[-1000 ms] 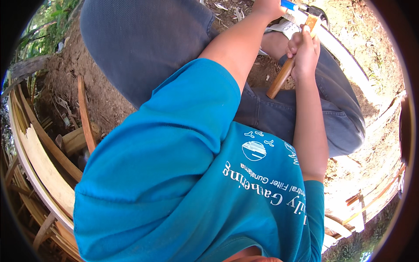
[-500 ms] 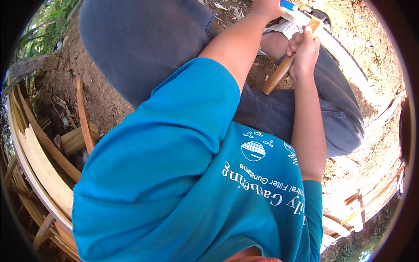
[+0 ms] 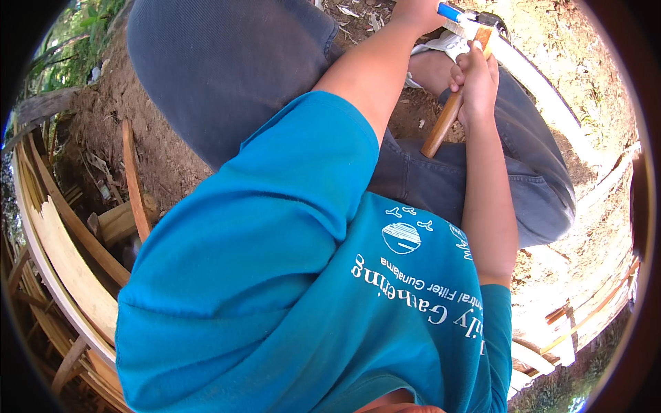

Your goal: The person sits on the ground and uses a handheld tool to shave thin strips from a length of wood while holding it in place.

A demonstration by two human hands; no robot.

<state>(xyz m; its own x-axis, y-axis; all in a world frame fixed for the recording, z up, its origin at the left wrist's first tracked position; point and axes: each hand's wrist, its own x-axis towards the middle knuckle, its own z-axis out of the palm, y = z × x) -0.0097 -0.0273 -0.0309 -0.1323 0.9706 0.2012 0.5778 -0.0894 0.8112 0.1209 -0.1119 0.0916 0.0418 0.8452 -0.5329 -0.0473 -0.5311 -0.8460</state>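
Observation:
My left hand [image 3: 417, 15] is at the top edge, partly cut off by it. It appears closed around a tool with a blue handle [image 3: 450, 12], whose blue end sticks out to the right; its working part cannot be made out. Just below and to the right, my right hand [image 3: 478, 81] is wrapped around a brown wooden handle [image 3: 444, 124]. That handle slants from near my thigh up to an orange-brown upper end, close beside the blue handle. A long pale strip of wood [image 3: 540, 86], bright in the sun, runs down to the right from there.
My bent legs in dark trousers [image 3: 227, 76] surround the work spot. A foot with a white covering [image 3: 447, 45] and a dark object [image 3: 492, 22] lie close by. Split wood strips [image 3: 72, 268] are piled at the left; more wood [image 3: 564, 330] lies lower right. Bare soil shows around.
The wooden handle has turned a little more upright, its lower end shifting slightly right and down with my right hand. The blue handle has shifted slightly left and down.

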